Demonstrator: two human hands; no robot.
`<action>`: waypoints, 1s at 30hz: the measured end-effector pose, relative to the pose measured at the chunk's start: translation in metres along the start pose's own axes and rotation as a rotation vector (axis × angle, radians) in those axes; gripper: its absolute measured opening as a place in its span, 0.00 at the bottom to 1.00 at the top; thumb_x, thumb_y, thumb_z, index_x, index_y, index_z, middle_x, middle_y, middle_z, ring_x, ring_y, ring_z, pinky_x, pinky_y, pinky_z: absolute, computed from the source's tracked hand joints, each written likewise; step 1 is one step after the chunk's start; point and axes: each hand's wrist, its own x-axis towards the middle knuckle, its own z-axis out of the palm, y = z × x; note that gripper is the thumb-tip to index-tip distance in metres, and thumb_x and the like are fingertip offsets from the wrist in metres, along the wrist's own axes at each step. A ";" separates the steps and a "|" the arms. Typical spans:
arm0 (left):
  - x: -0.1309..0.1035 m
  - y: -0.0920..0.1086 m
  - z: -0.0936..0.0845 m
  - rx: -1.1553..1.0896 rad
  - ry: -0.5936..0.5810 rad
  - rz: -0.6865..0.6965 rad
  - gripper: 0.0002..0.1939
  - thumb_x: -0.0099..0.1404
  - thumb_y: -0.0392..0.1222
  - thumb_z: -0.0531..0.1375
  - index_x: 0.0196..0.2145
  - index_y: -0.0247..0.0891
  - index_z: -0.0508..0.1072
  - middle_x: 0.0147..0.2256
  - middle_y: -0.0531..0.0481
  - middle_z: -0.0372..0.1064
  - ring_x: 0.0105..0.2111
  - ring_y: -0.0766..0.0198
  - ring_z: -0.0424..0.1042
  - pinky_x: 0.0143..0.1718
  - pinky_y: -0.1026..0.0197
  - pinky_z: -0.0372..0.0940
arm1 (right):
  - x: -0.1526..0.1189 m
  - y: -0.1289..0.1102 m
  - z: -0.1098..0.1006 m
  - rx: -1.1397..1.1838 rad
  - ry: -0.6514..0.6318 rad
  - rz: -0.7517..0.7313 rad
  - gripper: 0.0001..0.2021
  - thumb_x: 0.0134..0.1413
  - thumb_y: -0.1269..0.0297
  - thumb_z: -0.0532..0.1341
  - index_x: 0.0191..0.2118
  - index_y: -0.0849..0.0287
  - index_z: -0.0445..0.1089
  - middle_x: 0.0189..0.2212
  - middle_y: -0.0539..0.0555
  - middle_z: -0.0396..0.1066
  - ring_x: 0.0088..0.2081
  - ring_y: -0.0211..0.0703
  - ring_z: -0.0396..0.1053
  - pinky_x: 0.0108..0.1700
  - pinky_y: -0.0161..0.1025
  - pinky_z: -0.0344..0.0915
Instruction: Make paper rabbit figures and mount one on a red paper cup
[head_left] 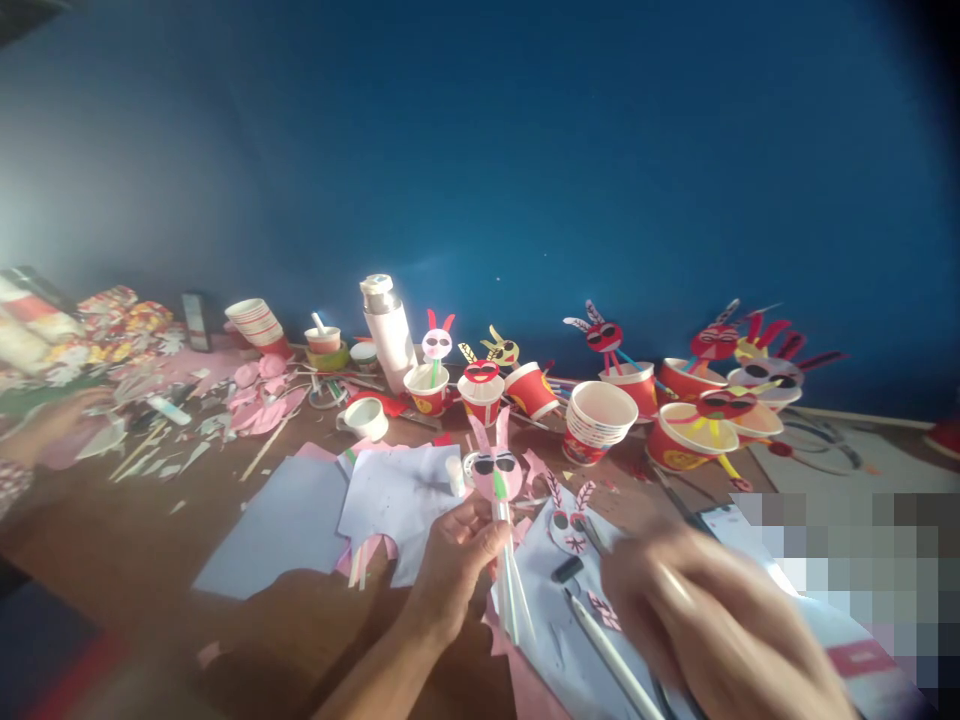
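Upright in my left hand (454, 570) is a pink paper rabbit puppet (512, 483) with dark eyes, long ears and a green piece on its face. Thumb and fingers close around the pale sticks (513, 600) below its head. My right hand (682, 600), blurred by motion, is curled over the white sheet on the right; a thin dark tip shows at its fingers, too smeared to name. Just left of it lies a white paper rabbit face (564, 525) with patterned ears. A black cap (568, 570) and a white marker (611, 650) rest below that face.
Red paper cups (427, 392) holding paper animal puppets line the back, beside stacked cups (600, 420). A white thermos (391, 345) and a mug (365, 420) stand left of centre. Paper sheets (274, 525) and pink scraps (266, 395) lie about. Another person's hand (56, 430) is far left.
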 end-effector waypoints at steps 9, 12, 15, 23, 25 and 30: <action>-0.002 0.003 -0.002 -0.133 -0.029 0.002 0.11 0.56 0.44 0.64 0.31 0.33 0.71 0.25 0.50 0.69 0.25 0.66 0.68 0.29 0.64 0.61 | 0.027 0.021 0.028 0.381 -0.433 0.369 0.11 0.56 0.61 0.55 0.28 0.60 0.70 0.22 0.47 0.64 0.26 0.35 0.59 0.28 0.34 0.55; -0.002 0.004 -0.002 -0.161 -0.034 0.017 0.11 0.54 0.44 0.65 0.29 0.34 0.71 0.24 0.51 0.69 0.24 0.66 0.67 0.28 0.64 0.62 | 0.021 0.021 0.041 0.487 -0.448 0.382 0.08 0.53 0.64 0.58 0.27 0.60 0.69 0.22 0.45 0.64 0.26 0.35 0.59 0.29 0.33 0.55; -0.001 0.003 -0.002 -0.141 -0.038 0.026 0.11 0.54 0.44 0.65 0.28 0.33 0.72 0.22 0.52 0.68 0.22 0.68 0.66 0.27 0.64 0.63 | 0.018 0.022 0.050 0.529 -0.438 0.405 0.08 0.52 0.65 0.59 0.24 0.60 0.67 0.19 0.44 0.61 0.23 0.33 0.56 0.26 0.32 0.53; -0.002 0.003 0.000 -0.089 -0.122 0.010 0.09 0.58 0.43 0.60 0.28 0.33 0.69 0.18 0.50 0.69 0.15 0.60 0.69 0.17 0.61 0.63 | 0.019 0.022 0.049 0.614 -0.515 0.369 0.08 0.54 0.66 0.57 0.26 0.59 0.68 0.22 0.47 0.66 0.27 0.36 0.63 0.31 0.33 0.60; -0.002 0.003 0.000 -0.100 -0.131 0.000 0.09 0.59 0.43 0.59 0.28 0.33 0.69 0.18 0.50 0.69 0.14 0.60 0.68 0.17 0.59 0.64 | 0.019 0.021 0.048 0.598 -0.530 0.367 0.09 0.55 0.66 0.56 0.25 0.59 0.67 0.21 0.46 0.65 0.25 0.35 0.62 0.30 0.33 0.59; -0.002 0.004 -0.001 -0.035 -0.140 0.045 0.09 0.59 0.42 0.59 0.26 0.33 0.70 0.19 0.49 0.69 0.18 0.62 0.69 0.22 0.61 0.63 | 0.019 0.022 0.046 0.499 -0.541 0.372 0.09 0.55 0.66 0.56 0.25 0.58 0.68 0.19 0.44 0.62 0.23 0.33 0.57 0.27 0.32 0.54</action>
